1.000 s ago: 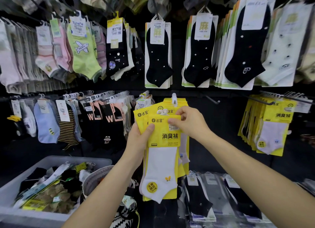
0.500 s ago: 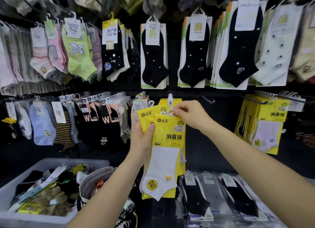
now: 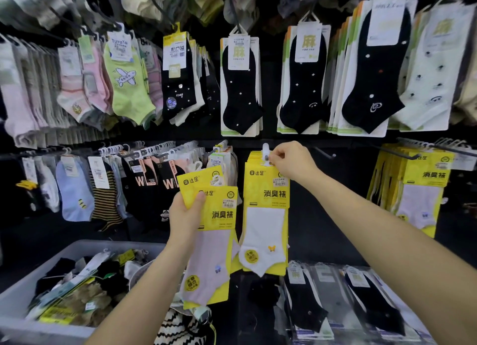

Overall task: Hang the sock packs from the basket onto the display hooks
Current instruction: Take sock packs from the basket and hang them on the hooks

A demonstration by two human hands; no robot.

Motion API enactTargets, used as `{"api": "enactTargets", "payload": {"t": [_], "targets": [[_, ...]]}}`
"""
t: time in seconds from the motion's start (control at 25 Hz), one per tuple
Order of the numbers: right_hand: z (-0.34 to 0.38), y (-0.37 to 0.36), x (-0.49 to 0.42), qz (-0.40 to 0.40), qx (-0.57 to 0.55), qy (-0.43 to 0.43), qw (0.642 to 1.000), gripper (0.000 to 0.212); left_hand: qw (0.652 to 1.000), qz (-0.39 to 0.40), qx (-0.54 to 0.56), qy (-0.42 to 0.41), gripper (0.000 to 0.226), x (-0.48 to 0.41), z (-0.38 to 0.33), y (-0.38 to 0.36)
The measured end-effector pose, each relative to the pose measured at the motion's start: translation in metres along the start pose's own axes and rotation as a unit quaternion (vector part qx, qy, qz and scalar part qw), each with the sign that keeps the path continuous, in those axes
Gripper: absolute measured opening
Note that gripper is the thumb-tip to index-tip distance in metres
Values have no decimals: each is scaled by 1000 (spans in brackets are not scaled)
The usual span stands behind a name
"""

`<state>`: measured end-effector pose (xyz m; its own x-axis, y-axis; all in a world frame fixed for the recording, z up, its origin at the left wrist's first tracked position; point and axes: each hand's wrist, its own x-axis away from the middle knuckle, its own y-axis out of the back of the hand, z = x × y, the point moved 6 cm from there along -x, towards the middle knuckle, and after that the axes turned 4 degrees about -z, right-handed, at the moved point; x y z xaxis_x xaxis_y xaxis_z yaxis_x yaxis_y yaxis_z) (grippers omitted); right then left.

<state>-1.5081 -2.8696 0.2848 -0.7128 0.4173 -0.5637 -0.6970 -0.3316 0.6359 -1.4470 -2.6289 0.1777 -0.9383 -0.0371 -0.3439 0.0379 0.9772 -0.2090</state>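
From my remote seat I see my left hand [image 3: 185, 213] gripping a small stack of yellow sock packs [image 3: 219, 210], thumb pressed across the front card and fingers curled behind. The front pack of that stack carries a pale lilac sock and hangs down over my forearm. My right hand [image 3: 291, 161] is raised to the middle row of the display, where thumb and fingertips pinch the white hanger tab [image 3: 265, 152] of another yellow pack [image 3: 265, 197], this one with a white sock and a small butterfly mark. That pack hangs upright at the front of a row of matching yellow cards, just beside the stack in my left hand. The hook itself is hidden behind the tab, so I cannot tell whether the tab is fully seated.

The grey basket [image 3: 25, 280] sits low on the left, with more sock packs [image 3: 77, 288] lying jumbled in it. Further yellow packs [image 3: 423, 190] hang well apart on the right, and black socks [image 3: 241, 86] fill the row above.
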Motion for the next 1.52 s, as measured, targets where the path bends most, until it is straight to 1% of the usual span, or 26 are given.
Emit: {"api": "enactTargets", "payload": {"t": [0.12, 0.2, 0.24, 0.28, 0.32, 0.36, 0.4, 0.44, 0.52, 0.6, 0.68, 0.76, 0.84, 0.92, 1.0, 1.12, 1.24, 1.32, 1.36, 1.44, 1.48, 1.52], "targets": [[-3, 2, 0, 1, 15, -11, 1000, 25, 1000, -13, -1, -8, 8, -3, -6, 9], [4, 12, 9, -52, 23, 13, 998, 23, 1000, -10, 0, -15, 7, -1, -10, 6], [10, 16, 17, -81, 7, 37, 996, 22, 1000, -4, 1, -19, 7, 1, -11, 3], [18, 17, 27, -88, -18, 64, 994, 21, 1000, 4, 1, -22, 6, 3, -12, -1], [25, 13, 36, -65, -37, 86, 993, 19, 1000, 13, -2, -25, 7, 6, -13, -7], [31, 7, 46, -25, -49, 100, 993, 19, 999, 23, -7, -27, 12, 9, -14, -14], [35, 0, 53, 14, -57, 104, 993, 18, 999, 33, -11, -28, 17, 13, -16, -21], [35, -3, 57, 35, -67, 102, 992, 17, 999, 43, -10, -27, 22, 16, -16, -28], [32, 1, 56, 41, -78, 93, 992, 13, 998, 58, 10, -19, 27, 23, -14, -41], [26, 5, 51, 52, -64, 90, 993, 14, 996, 74, 41, -11, 32, 29, -12, -51], [21, 8, 45, 55, -52, 80, 994, 15, 996, 78, 23, -23, 38, 30, -12, -57], [17, 13, 36, 35, -62, 60, 996, 15, 998, 58, 12, -29, 34, 25, -12, -56], [17, 19, 26, 12, -66, 51, 996, 15, 999, 30, 25, -13, 26, 19, -8, -47], [18, 22, 15, -4, -63, 45, 997, 15, 1000, 7, 12, -19, 18, 12, -6, -32], [16, 21, 6, -6, -31, 31, 999, 16, 999, -10, -9, -36, 16, 5, -6, -17], [13, 10, 0, 14, 11, 20, 1000, 22, 998, -24, -37, -43, 13, -1, -6, 1], [8, 3, 1, 14, 15, 1, 1000, 24, 997, 20, -49, -53, 10, -1, -10, 0], [6, 7, 3, -1, 19, -10, 1000, 24, 995, 58, -54, -62, 10, 5, -15, -10], [8, 12, 6, -20, 26, -1, 999, 23, 994, 72, -52, -63, 10, 8, -17, -17], [16, 21, 15, -52, 7, 47, 997, 16, 992, 98, -42, -68, 10, 16, -21, -32], [21, 23, 21, -39, -18, 72, 997, 14, 991, 109, -37, -69, 11, 20, -22, -40], [26, 21, 28, -5, -45, 87, 995, 15, 990, 119, -33, -66, 11, 24, -20, -49]]}}
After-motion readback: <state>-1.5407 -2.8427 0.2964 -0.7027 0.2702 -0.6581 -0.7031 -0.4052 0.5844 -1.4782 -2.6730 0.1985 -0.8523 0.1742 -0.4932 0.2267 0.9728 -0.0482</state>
